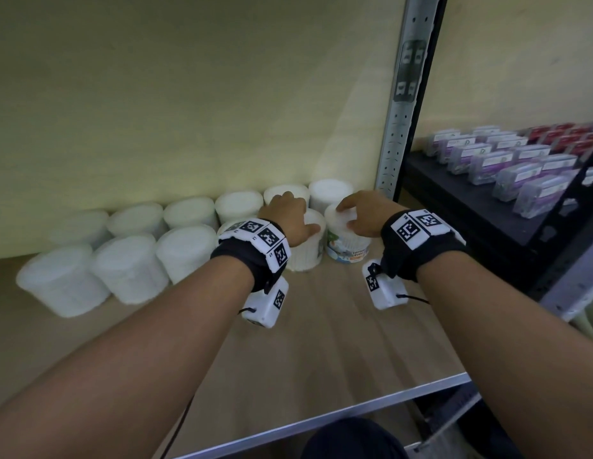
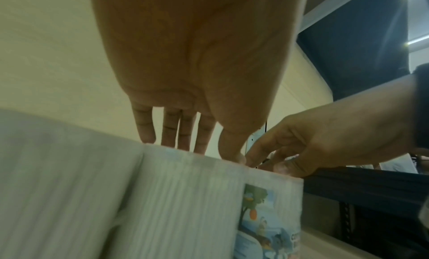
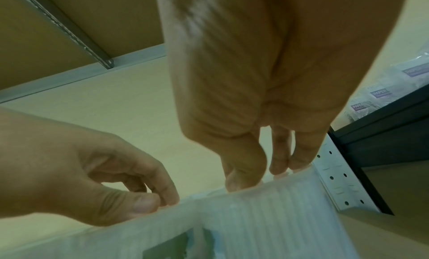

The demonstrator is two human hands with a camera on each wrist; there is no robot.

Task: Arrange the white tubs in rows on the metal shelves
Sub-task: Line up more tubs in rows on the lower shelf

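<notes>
Head view: a pale yellow wall [image 1: 189,94] stands behind a wooden shelf [image 1: 338,326] with a metal front edge. A grey metal post [image 1: 401,111] with holes stands at its right. Past it, a dark shelf [image 1: 487,207] holds small purple and red boxes [image 1: 507,157]. White tubs [image 1: 129,246] sit in two rows along the wall. The left hand [image 1: 285,213] grips the top of one tub [image 1: 308,246]. The right hand [image 1: 364,210] has its fingers [image 3: 241,171] curled on the picture tub [image 1: 346,243], just beside it
</notes>
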